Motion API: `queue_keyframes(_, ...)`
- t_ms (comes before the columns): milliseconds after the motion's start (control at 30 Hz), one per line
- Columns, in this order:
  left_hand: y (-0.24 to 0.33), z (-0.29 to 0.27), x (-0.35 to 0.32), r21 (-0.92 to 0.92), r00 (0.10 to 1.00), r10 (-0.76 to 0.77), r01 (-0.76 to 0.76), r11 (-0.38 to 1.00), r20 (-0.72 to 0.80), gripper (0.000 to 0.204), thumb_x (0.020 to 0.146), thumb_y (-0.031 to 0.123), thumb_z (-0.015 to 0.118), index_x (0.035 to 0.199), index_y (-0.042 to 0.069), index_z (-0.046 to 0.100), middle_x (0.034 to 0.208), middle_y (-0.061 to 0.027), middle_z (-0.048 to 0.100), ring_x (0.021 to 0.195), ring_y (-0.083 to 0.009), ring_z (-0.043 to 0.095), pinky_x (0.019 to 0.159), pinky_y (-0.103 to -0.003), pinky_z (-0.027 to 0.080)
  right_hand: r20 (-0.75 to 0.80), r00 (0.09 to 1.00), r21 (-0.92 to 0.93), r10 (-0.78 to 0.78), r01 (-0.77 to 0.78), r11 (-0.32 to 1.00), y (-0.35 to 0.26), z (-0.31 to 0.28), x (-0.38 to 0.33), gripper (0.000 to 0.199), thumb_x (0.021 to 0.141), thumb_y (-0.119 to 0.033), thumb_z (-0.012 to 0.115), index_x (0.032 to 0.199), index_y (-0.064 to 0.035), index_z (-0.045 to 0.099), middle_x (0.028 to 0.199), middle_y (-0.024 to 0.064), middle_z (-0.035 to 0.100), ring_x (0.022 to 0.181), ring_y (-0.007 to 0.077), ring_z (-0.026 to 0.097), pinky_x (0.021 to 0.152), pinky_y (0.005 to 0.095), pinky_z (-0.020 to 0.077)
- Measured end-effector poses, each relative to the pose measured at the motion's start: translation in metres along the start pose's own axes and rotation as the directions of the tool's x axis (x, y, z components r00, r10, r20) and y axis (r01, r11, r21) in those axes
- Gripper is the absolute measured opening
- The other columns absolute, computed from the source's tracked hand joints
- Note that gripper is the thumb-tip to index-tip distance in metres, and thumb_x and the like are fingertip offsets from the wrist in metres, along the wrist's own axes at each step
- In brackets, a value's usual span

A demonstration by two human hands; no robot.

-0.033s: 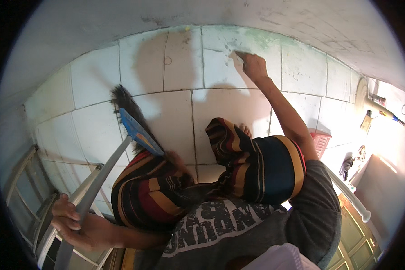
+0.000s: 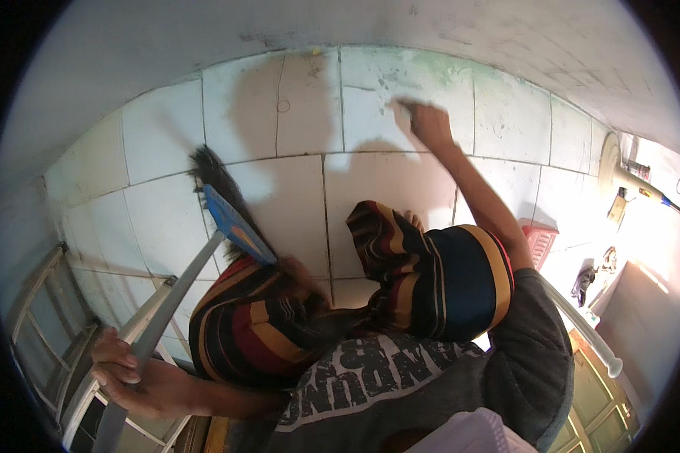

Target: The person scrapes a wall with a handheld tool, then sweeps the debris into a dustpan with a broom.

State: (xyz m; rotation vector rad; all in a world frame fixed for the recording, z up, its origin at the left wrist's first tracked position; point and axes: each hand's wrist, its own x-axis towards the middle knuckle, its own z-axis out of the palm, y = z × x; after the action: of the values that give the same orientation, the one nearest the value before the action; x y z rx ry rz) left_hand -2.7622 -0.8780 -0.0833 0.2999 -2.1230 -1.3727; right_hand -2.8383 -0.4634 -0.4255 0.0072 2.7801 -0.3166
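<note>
Head view: our left hand (image 2: 132,377) grips the grey broom handle (image 2: 175,302); our right hand (image 2: 429,124), maybe closed, presses the white tiled floor (image 2: 166,143). We might slip if we lean.

Blue-headed broom (image 2: 227,219) w/ dark bristles, grey handle, tilted, bristles on white floor tiles (image 2: 295,113)

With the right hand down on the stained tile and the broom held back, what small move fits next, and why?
Probably a short rubbing stroke of the right hand across the tile: it already touches that tile, which shows green stains, while the left hand keeps the broom off to the side.
</note>
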Motion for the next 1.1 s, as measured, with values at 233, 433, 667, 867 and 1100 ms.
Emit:
queue_keyframes(233,-0.006,0.008,0.004,0.132,0.99,0.127,-0.133,0.982,0.058,0.033,0.099,0.023,0.035,0.079,0.004,0.052,0.075,-0.0067,0.046,0.075,-0.0185,0.044,0.09,-0.042,0.04,-0.314,0.915,-0.146,-0.255,0.218,0.965,0.026,0.01,0.0,0.048,0.077,-0.002,0.052,0.122,-0.0157,0.058,0.108,0.0113,0.062,0.088,0.0286,0.065,0.065,0.0357,0.0555)
queue_keyframes(433,-0.01,0.024,0.005,0.202,0.993,0.082,-0.063,0.977,-0.086,0.036,0.095,0.022,0.042,0.062,0.01,0.032,0.066,-0.0042,0.032,0.071,-0.0167,0.04,0.088,-0.037,0.034,0.05,0.998,0.027,-0.024,0.023,0.999,0.003,0.003,0.013,0.043,0.08,-0.009,0.055,0.12,-0.0244,0.061,0.117,0.0038,0.062,0.088,0.0238,0.066,0.07,0.0398,0.0548)
queue_keyframes(667,-0.012,0.034,0.009,0.123,0.987,0.131,-0.119,0.985,-0.093,0.034,0.096,0.023,0.036,0.064,0.012,0.034,0.068,-0.0045,0.034,0.071,-0.0188,0.04,0.092,-0.044,0.036,-0.12,0.971,-0.138,-0.205,0.188,0.972,-0.034,-0.014,0.051,0.039,0.08,-0.011,0.058,0.118,-0.0166,0.061,0.098,0.011,0.067,0.082,0.0238,0.065,0.061,0.0373,0.0547)
queue_keyframes(867,-0.011,0.025,0.01,0.182,0.981,0.083,-0.051,0.982,-0.174,0.036,0.095,0.02,0.038,0.06,0.01,0.035,0.065,-0.0065,0.036,0.075,-0.0207,0.044,0.097,-0.043,0.036,-0.196,0.898,-0.203,-0.394,0.356,0.912,-0.04,0.003,0.025,0.043,0.083,-0.002,0.05,0.121,-0.0204,0.06,0.115,0.0098,0.063,0.095,0.024,0.065,0.062,0.0366,0.0561)
queue_keyframes(1100,-0.014,0.014,0.012,0.139,0.987,0.085,-0.065,0.988,-0.137,0.037,0.095,0.02,0.035,0.06,0.011,0.032,0.065,-0.0062,0.034,0.077,-0.0202,0.045,0.099,-0.045,0.034,-0.141,0.98,-0.084,-0.143,0.132,0.988,-0.026,-0.029,0.054,0.044,0.077,-0.008,0.056,0.117,-0.0236,0.064,0.094,0.0123,0.069,0.074,0.0256,0.068,0.063,0.0404,0.0541)
